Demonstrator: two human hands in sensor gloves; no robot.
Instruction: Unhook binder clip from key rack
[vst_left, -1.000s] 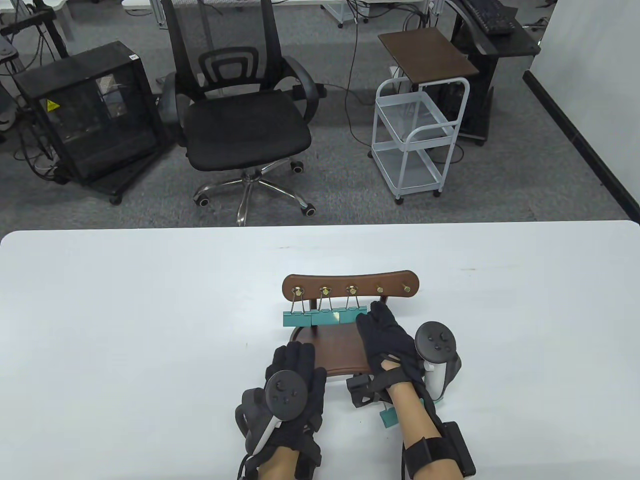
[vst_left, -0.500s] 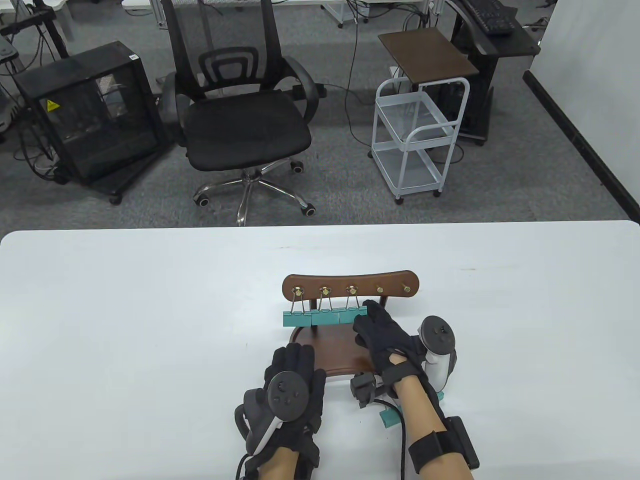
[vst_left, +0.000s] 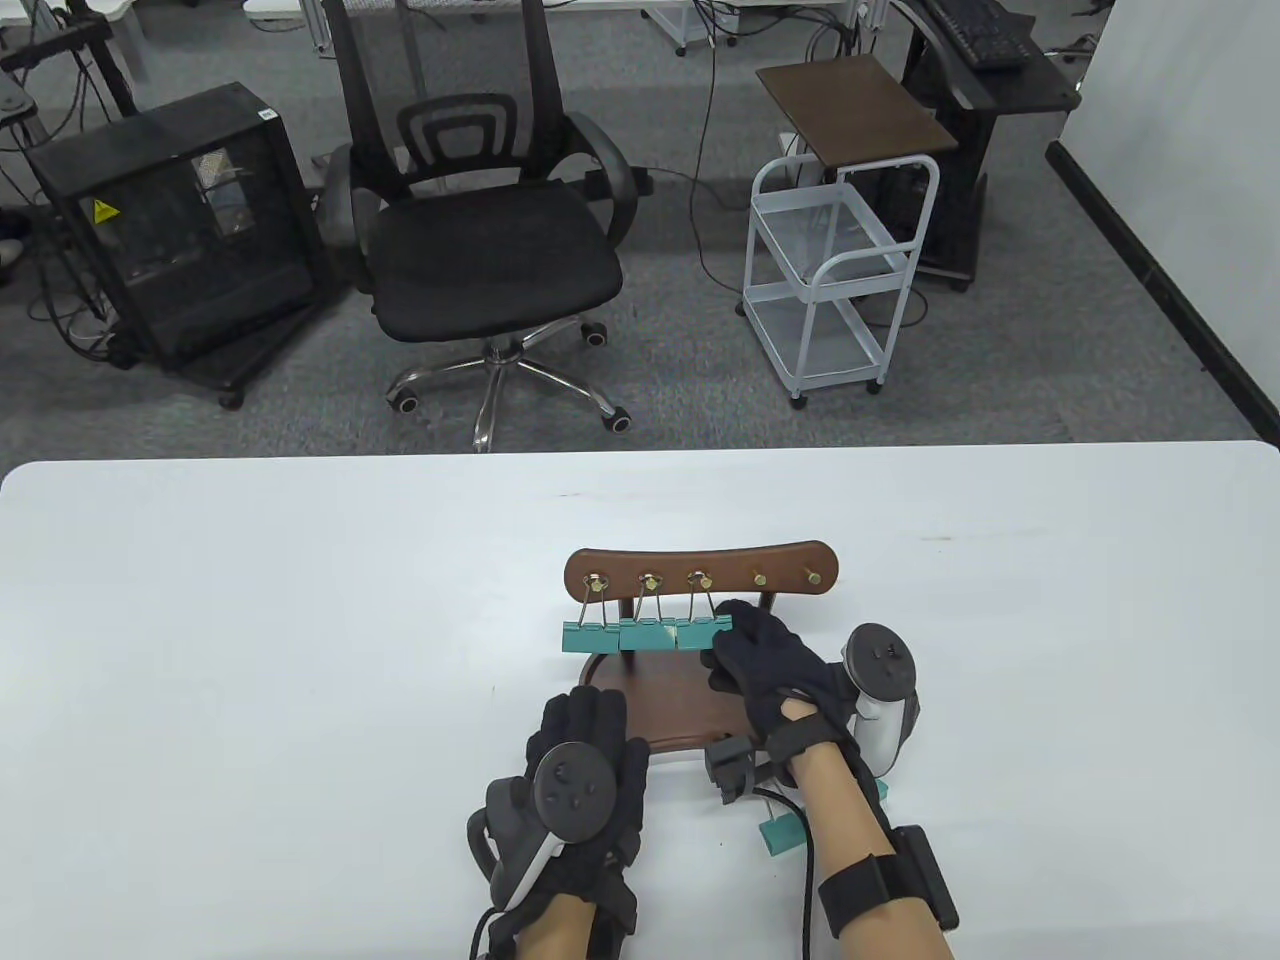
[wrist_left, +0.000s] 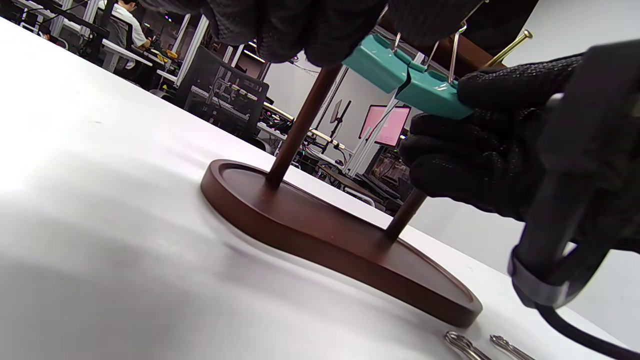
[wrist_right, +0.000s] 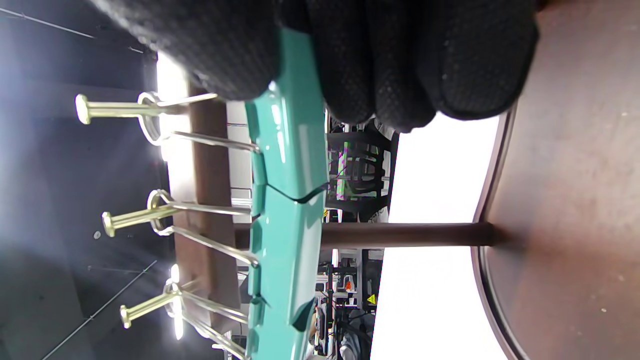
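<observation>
A brown wooden key rack stands on an oval base mid-table. Three teal binder clips hang from its brass hooks. My right hand pinches the rightmost hanging clip, which still hangs on its hook. In the right wrist view my fingers grip that clip, its wire loop round the hook. In the left wrist view the same clip sits between my right fingers. My left hand rests flat on the base's front left edge.
Two more teal clips lie on the table under my right forearm; their wire handles show in the left wrist view. The two right hooks on the rack are bare. The white table stretches wide on both sides.
My right hand has shifted left and closed round the rightmost hanging clip, nudging the clips slightly left. My left hand has stayed on the base.
</observation>
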